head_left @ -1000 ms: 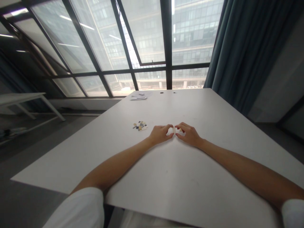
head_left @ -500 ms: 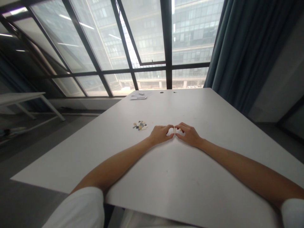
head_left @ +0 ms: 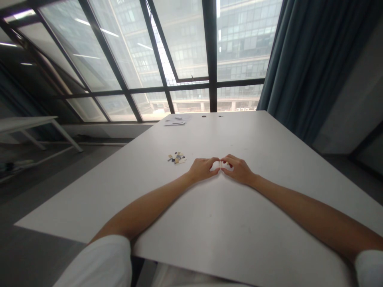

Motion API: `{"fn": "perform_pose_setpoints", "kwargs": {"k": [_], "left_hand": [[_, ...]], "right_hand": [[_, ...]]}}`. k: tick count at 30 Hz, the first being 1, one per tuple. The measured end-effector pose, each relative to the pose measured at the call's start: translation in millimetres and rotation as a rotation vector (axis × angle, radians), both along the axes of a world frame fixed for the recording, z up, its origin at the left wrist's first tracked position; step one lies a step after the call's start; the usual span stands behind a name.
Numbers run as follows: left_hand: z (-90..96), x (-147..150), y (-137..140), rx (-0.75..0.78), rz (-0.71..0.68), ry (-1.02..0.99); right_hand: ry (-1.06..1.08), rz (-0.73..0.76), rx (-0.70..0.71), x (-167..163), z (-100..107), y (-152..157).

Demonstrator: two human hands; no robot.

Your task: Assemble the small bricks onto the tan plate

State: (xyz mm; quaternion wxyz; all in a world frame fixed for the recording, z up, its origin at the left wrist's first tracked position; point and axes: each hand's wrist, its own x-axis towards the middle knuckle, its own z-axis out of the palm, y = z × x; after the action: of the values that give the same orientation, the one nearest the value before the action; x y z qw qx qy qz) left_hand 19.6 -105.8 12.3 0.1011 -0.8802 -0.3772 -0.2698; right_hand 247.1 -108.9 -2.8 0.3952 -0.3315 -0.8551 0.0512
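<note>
My left hand (head_left: 201, 169) and my right hand (head_left: 239, 169) meet over the middle of the white table (head_left: 215, 215). Between their fingertips is a small cream building-brick piece (head_left: 220, 164), pinched from both sides by thumbs and forefingers. Its details are too small to make out, and the fingertips partly cover it. Another tiny pale bit shows by the curled fingers of my right hand. To the left of my left hand lies a loose pile of small building bricks (head_left: 177, 158) in cream, tan, grey and black.
White papers (head_left: 175, 122) with something small on top lie at the table's far left corner. Two small dark round spots are near the far edge. Beyond stand windows (head_left: 188, 40), with a blue curtain (head_left: 299, 67) at the right and another white table (head_left: 26, 122) at the left.
</note>
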Motion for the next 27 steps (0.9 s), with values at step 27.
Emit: {"fn": "perform_pose_setpoints", "kwargs": {"k": [27], "left_hand": [[0.1,1.2,-0.7,-0.025,0.050,-0.025]], "right_hand": [[0.046,-0.025,-0.020,-1.1,-0.2,0.8]]}}
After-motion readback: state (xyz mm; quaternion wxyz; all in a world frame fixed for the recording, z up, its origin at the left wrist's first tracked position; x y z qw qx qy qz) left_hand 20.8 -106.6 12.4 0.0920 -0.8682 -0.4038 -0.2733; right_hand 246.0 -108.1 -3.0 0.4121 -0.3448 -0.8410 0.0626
